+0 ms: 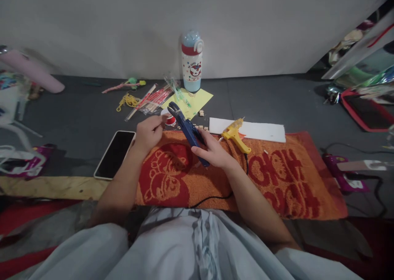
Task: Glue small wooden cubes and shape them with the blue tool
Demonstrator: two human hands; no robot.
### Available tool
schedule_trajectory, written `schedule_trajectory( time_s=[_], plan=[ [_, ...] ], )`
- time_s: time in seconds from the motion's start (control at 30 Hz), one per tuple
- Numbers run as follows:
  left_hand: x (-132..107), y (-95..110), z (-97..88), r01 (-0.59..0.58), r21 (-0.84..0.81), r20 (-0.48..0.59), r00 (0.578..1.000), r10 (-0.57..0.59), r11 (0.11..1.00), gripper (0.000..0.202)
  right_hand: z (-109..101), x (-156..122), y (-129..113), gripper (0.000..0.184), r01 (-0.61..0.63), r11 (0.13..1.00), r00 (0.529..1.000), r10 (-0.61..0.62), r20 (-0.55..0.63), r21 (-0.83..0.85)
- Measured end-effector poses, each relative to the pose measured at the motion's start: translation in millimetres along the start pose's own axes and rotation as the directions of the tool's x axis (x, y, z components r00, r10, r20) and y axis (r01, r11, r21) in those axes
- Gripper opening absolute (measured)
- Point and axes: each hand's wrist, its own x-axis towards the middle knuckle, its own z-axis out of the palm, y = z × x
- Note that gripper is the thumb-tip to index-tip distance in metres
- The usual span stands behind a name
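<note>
My right hand (pixel 214 148) is wrapped round a long dark blue hand tool (pixel 188 128), possibly a cutter or stapler. The tool slants up and to the left, and its dark, rounded end is near my left hand. The fingers of my left hand (pixel 150 133) are curled together beside a small red and white round container (pixel 170 119). Whatever they pinch, if anything, is too small to make out. Tiny pale pieces (pixel 201 113) lie just beyond the tool. Under both forearms spreads an orange and red towel (pixel 212 185).
A yellow glue gun (pixel 234 133) rests against a white board (pixel 264 131), its cord crossing the towel. A phone (pixel 115 154) lies left. Behind are a bottle (pixel 192 62), yellow paper (pixel 201 101), wrapped sticks (pixel 156 99) and yellow string (pixel 129 101). Bags and boxes flank both sides.
</note>
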Motion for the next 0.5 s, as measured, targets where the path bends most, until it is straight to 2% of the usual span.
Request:
schedule_trajectory(
  time_s=[0.17,0.23,0.37,0.5],
  plan=[
    [-7.3,11.4,20.1,0.137,-0.138,-0.062,0.987,-0.147,0.981,0.027,1.9,0.4,0.6,0.070,-0.001,1.000,0.998,0.001,-0.056,0.008],
    [-7.1,9.5,20.1,0.118,-0.130,-0.048,0.991,-0.125,0.984,0.026,-0.1,0.5,1.1,0.071,-0.002,1.000,0.999,0.002,-0.052,0.001],
    [-2.6,-1.3,6.7,-0.006,0.000,-0.019,1.000,0.006,1.000,0.026,-2.6,0.7,1.6,0.068,-0.005,1.000,1.000,0.005,0.008,0.026],
    [-4.2,4.6,10.1,0.054,-0.024,-0.036,0.998,-0.055,0.998,0.031,0.3,0.4,1.3,0.068,-0.013,0.998,1.000,0.013,-0.005,0.064]
  ],
)
